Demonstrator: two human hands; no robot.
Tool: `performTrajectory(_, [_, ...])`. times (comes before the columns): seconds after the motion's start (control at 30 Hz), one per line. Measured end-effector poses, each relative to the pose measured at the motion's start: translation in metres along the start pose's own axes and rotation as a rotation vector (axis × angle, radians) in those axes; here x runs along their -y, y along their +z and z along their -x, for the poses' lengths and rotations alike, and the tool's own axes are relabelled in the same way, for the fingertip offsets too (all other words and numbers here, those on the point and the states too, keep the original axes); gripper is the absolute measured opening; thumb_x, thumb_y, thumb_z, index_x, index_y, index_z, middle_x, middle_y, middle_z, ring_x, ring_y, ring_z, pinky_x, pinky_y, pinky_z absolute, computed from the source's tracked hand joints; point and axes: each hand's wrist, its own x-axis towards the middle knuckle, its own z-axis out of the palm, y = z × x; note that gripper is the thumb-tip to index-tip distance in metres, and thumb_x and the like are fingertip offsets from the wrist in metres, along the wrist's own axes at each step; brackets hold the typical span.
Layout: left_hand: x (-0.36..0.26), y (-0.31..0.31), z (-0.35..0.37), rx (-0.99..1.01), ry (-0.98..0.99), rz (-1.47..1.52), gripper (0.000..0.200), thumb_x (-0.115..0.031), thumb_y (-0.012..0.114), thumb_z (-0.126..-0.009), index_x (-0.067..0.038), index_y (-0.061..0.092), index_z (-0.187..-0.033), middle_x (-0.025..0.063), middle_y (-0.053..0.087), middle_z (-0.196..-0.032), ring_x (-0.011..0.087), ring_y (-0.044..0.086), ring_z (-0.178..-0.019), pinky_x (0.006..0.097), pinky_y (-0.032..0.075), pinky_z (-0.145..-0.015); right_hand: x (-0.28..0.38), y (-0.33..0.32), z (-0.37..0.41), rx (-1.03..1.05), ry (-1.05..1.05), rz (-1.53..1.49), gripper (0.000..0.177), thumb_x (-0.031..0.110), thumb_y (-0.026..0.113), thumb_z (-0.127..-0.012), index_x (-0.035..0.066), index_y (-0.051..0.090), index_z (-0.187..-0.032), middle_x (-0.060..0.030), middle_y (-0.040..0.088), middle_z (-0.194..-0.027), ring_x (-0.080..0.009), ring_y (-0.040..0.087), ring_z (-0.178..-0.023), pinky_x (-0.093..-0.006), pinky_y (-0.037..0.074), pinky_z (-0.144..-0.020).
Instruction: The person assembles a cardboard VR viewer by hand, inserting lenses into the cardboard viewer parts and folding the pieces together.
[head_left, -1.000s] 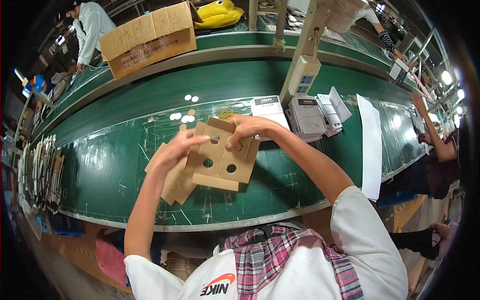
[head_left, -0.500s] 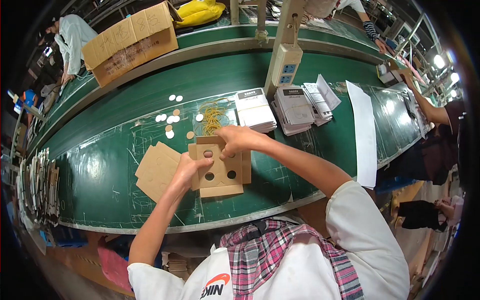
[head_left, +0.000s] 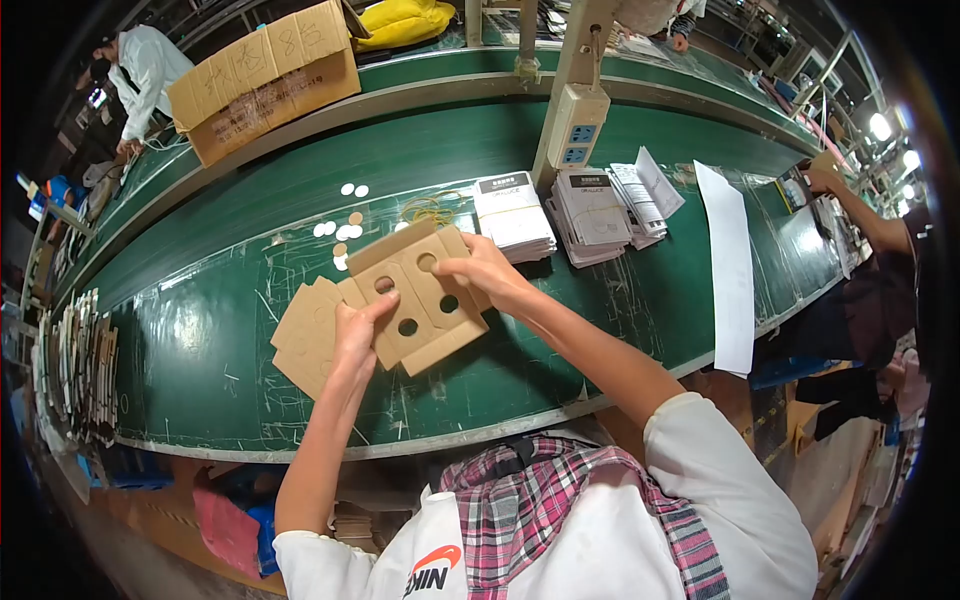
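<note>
A brown cardboard insert (head_left: 418,295) with round holes and folded-up edge flaps is held tilted above the green bench. My left hand (head_left: 358,335) grips its left side, thumb on top beside a hole. On its right side my right hand (head_left: 488,272) is closed, with the thumb over the upper face. Beneath and to the left lies another flat cardboard piece (head_left: 303,340) with round cut marks. Just beyond the insert are small white discs (head_left: 350,232) and a few brown ones, plus a tangle of yellow rubber bands (head_left: 430,210), partly covered.
Banded booklet stacks (head_left: 515,222) (head_left: 588,225) stand behind my right hand, near a post with a socket box (head_left: 578,130). Further right lies a long white sheet (head_left: 728,280). Cardboard pieces (head_left: 75,375) stand at far left; a large carton (head_left: 265,85) is behind. A co-worker's arm (head_left: 870,215) reaches in at right.
The insert has turned counterclockwise and now overlaps the flat cardboard and rubber bands more. Both hands turned with it, keeping hold. The co-worker's hand at right has shifted.
</note>
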Motion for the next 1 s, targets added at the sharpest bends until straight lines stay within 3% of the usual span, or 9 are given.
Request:
performTrajectory(0.13, [-0.009,-0.003,-0.015,-0.062,0.042,0.004,0.034,-0.001,0.067,-0.076,0.003,0.058,-0.109,0.0128,0.064,-0.1,0.0201,0.064,-0.087,0.0322,0.053,-0.076,-0.018,0.015,-0.049,-0.099,-0.012,0.056,0.031,0.019,0.069,-0.068,-0.001,0.063,-0.091,-0.0099,0.066,-0.083,-0.0168,0.063,-0.081,-0.0303,0.048,-0.07])
performTrajectory(0.23, [-0.009,-0.01,-0.023,-0.08,0.044,0.02,0.036,0.0,0.065,-0.077,0.004,0.056,-0.112,0.0134,0.063,-0.103,0.0206,0.064,-0.089,0.0324,0.054,-0.076,-0.004,0.03,-0.057,-0.205,-0.027,0.44,0.04,0.02,0.068,-0.071,-0.003,0.06,-0.102,-0.0134,0.065,-0.092,-0.0196,0.063,-0.084,-0.0306,0.05,-0.074])
performTrajectory(0.37, [-0.015,-0.012,-0.024,-0.064,0.042,0.05,0.036,0.001,0.063,-0.079,0.004,0.055,-0.113,0.014,0.062,-0.106,0.0214,0.064,-0.09,0.0336,0.055,-0.077,-0.011,0.031,-0.061,-0.171,-0.167,0.336,0.047,0.026,0.07,-0.071,-0.004,0.057,-0.105,-0.0165,0.062,-0.099,-0.0262,0.061,-0.089,-0.035,0.048,-0.08])
performTrajectory(0.47, [-0.009,-0.021,-0.029,-0.101,0.047,0.091,0.035,0.002,0.061,-0.08,0.004,0.055,-0.114,0.014,0.062,-0.106,0.0216,0.064,-0.091,0.034,0.055,-0.078,-0.012,0.036,-0.046,-0.402,-0.591,0.638,0.047,0.024,0.068,-0.075,-0.004,0.054,-0.109,-0.0183,0.052,-0.108,-0.0299,0.055,-0.098,-0.0375,0.045,-0.086])
performTrajectory(0.57, [-0.002,-0.024,-0.036,-0.128,0.062,0.143,0.035,0.002,0.061,-0.08,0.004,0.055,-0.114,0.0136,0.062,-0.106,0.021,0.064,-0.092,0.0334,0.054,-0.078,0.01,0.041,-0.02,-0.379,-0.807,0.944,0.043,0.019,0.065,-0.078,-0.004,0.051,-0.112,-0.0196,0.043,-0.111,-0.0336,0.048,-0.103,-0.0398,0.041,-0.091])
performTrajectory(0.73, [0.001,-0.01,-0.027,-0.101,0.113,0.144,0.035,0.001,0.062,-0.08,0.002,0.055,-0.115,0.011,0.062,-0.108,0.0197,0.063,-0.094,0.0325,0.053,-0.08,0.002,0.044,-0.02,-0.157,-0.641,0.899,0.03,0.015,0.062,-0.077,0.0,0.058,-0.102,-0.0174,0.047,-0.109,-0.0322,0.06,-0.081,-0.0403,0.051,-0.07])
performTrajectory(0.83, [0.009,-0.012,-0.022,-0.138,0.128,0.166,0.036,0.0,0.063,-0.081,0.0,0.056,-0.116,0.0085,0.061,-0.109,0.0193,0.061,-0.097,0.0344,0.051,-0.083,0.005,0.043,-0.024,-0.085,-0.574,0.902,0.029,0.017,0.061,-0.076,0.0,0.058,-0.1,-0.0176,0.048,-0.108,-0.0333,0.057,-0.09,-0.041,0.05,-0.075])
performTrajectory(0.9, [0.014,-0.011,-0.023,-0.139,0.069,0.161,0.039,-0.002,0.061,-0.083,-0.003,0.053,-0.121,0.0076,0.059,-0.112,0.0204,0.059,-0.101,0.0379,0.05,-0.085,-0.01,0.038,-0.039,-0.059,-0.753,0.86,0.032,0.018,0.062,-0.071,-0.002,0.059,-0.095,-0.0209,0.049,-0.106,-0.0347,0.047,-0.108,-0.0425,0.045,-0.087])
performTrajectory(1.0, [0.028,-0.017,-0.023,-0.017,-0.067,0.359,0.042,-0.009,0.052,-0.092,-0.008,0.043,-0.133,0.0112,0.054,-0.123,0.0242,0.058,-0.107,0.0408,0.051,-0.086,0.017,0.033,-0.019,0.002,-0.77,0.904,0.025,0.017,0.059,-0.07,-0.003,0.056,-0.084,-0.0178,0.05,-0.106,-0.034,0.05,-0.104,-0.0406,0.046,-0.085])
